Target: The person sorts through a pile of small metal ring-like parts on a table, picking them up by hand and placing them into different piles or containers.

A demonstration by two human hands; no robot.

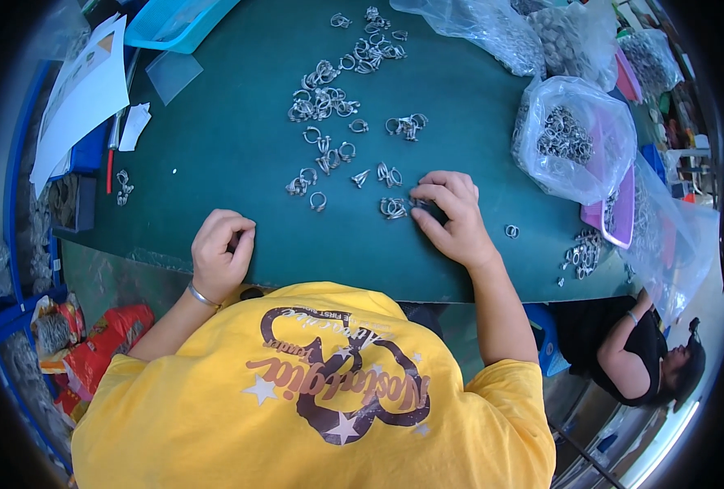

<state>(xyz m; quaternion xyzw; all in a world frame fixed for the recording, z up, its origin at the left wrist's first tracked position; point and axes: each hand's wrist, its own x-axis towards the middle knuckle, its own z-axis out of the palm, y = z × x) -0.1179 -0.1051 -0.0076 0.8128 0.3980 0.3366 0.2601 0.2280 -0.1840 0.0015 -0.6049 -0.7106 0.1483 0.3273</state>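
Small silver metal rings (328,102) lie in loose clusters across the green table. My right hand (453,216) is over the table with fingers curved and thumb bent in. Between its fingertips some silver rings (418,203) partly show, and the hand covers the rest. Just left of those fingertips is a small cluster of rings (393,208), with another pair (389,174) above it. My left hand (222,253) rests at the table's near edge, its fingers curled into a loose fist. I see nothing in it. A single ring (318,200) lies between my two hands.
Clear plastic bags of rings (574,138) and pink trays (620,213) crowd the right side, with more rings (584,254) beside them. Papers (85,98) and a blue tray (174,24) are at left. At lower right another person (631,350) handles a plastic bag.
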